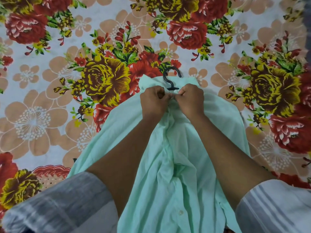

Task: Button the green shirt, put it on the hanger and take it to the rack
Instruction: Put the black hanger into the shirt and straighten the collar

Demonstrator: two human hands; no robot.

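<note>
The pale green shirt (181, 165) lies lengthwise on the flowered bed sheet, its collar at the far end. A black hanger (171, 77) pokes out of the collar; only its hook and neck show, the rest sits inside the shirt. My left hand (154, 101) and my right hand (191, 100) meet just below the hook, each pinching the shirt's front edge near the collar. The spot between the fingertips is too small to make out a button. One white button (180, 212) shows lower on the shirt front.
A floral bed sheet (67, 98) in red, yellow and peach covers the whole surface around the shirt. My rolled-up grey and white striped sleeves (58, 204) fill the lower corners. No rack is in view.
</note>
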